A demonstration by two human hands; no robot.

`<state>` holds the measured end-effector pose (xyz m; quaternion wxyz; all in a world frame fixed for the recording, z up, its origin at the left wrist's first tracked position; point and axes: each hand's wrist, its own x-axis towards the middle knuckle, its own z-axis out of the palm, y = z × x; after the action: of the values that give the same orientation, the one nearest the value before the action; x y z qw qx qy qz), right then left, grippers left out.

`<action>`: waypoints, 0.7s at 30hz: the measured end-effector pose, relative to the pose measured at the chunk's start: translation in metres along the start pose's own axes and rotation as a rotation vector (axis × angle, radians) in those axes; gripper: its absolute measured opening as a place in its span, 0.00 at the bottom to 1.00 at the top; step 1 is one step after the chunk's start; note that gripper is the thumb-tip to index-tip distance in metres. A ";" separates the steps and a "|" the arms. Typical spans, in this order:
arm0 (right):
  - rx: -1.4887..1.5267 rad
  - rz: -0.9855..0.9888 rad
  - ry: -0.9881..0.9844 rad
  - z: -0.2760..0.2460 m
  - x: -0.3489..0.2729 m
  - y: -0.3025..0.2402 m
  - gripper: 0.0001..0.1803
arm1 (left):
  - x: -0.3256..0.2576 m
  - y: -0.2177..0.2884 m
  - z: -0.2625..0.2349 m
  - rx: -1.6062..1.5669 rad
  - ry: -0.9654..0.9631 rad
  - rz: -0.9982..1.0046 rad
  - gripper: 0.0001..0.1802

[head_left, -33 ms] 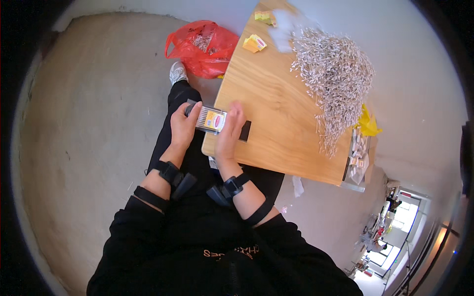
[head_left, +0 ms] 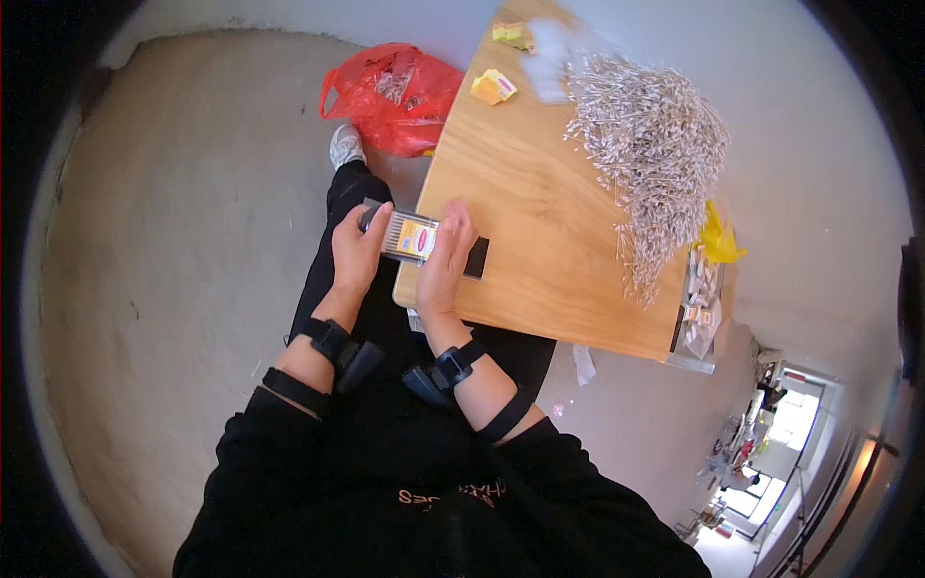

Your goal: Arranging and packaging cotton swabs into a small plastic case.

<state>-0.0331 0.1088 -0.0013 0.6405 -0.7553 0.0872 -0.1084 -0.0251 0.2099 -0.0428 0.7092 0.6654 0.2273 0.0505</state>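
Observation:
My left hand (head_left: 356, 252) grips a small clear plastic box of cotton swabs (head_left: 416, 238) by its left end, the thumb lying over the top. The box has a yellow and white label with a red oval, and the swabs lie side by side inside it. My right hand (head_left: 445, 262) rests against the box's right end, its fingers stretched out and not wrapped round it. Both hands are over the near left edge of the wooden table (head_left: 520, 222). Just right of my right hand lies a flat dark rectangle (head_left: 476, 258).
A big heap of loose cotton swabs (head_left: 655, 144) covers the table's right side. Yellow cards (head_left: 493, 88) lie far left. An open container with small packs (head_left: 700, 308) and yellow plastic (head_left: 718, 236) sit by the right edge. A red bag (head_left: 395, 106) stands on the floor.
My right hand's fingers, smeared by motion just before, show more sharply now. The box stays in my left hand.

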 end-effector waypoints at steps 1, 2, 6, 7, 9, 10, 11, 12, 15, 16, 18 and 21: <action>0.011 -0.006 0.021 0.001 0.000 0.002 0.26 | 0.002 -0.005 0.000 0.009 -0.017 0.015 0.17; 0.000 0.008 -0.010 -0.002 0.000 0.003 0.26 | 0.002 -0.010 0.001 0.029 0.005 0.037 0.16; 0.031 -0.058 -0.015 -0.015 0.015 0.015 0.22 | 0.006 0.007 0.005 -0.070 -0.003 0.053 0.16; 0.084 0.012 0.004 -0.018 0.017 0.013 0.22 | 0.009 -0.001 -0.004 -0.018 0.028 0.048 0.17; 0.009 0.019 0.111 -0.034 0.024 0.014 0.21 | 0.013 -0.012 -0.014 0.185 0.193 0.196 0.22; 0.022 0.004 0.146 -0.050 0.033 0.019 0.21 | 0.006 0.004 -0.010 0.425 0.244 0.351 0.24; 0.000 0.039 0.225 -0.075 0.042 0.028 0.22 | -0.006 0.029 0.000 0.650 0.296 0.509 0.26; -0.005 0.079 0.290 -0.091 0.051 0.033 0.22 | -0.013 0.050 0.007 0.620 0.189 0.630 0.27; 0.128 0.248 0.420 -0.132 0.076 0.030 0.27 | -0.037 0.080 0.044 0.704 -0.182 0.723 0.36; 0.137 0.231 0.435 -0.148 0.086 0.038 0.27 | -0.047 0.082 0.065 0.724 -0.304 0.709 0.39; -0.285 0.105 0.424 -0.174 0.114 0.053 0.31 | -0.061 0.075 0.104 0.800 -0.515 0.732 0.46; -0.458 0.049 0.318 -0.173 0.154 0.024 0.37 | -0.060 0.057 0.143 0.945 -0.630 0.777 0.49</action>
<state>0.0677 -0.1012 0.0099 0.4337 -0.8515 0.2271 -0.1876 -0.0098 0.0621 0.0296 0.3055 0.9195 -0.2472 0.0005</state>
